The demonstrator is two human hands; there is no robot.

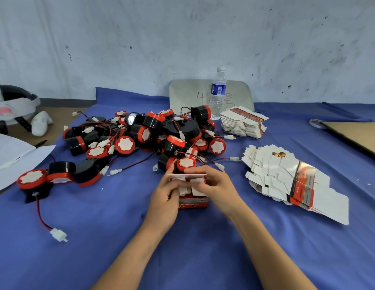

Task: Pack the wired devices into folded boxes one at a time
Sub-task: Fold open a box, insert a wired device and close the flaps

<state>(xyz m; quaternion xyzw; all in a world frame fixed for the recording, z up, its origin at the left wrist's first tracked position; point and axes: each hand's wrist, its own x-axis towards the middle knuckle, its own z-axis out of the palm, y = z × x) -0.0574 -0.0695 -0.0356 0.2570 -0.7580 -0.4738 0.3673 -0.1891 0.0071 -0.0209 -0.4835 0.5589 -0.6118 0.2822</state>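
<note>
Cardboard box (194,203) gripped by curled fingers (196,170) of left hand (164,195) and right hand (217,186).

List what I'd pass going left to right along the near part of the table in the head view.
White connector on its red-black wire → folded box → fanned stack of flat boxes.

We see black devices (125,145) with red rims and white faces on a blue cloth (98,216); the flat boxes (287,181) are white with red-and-black bands.
</note>
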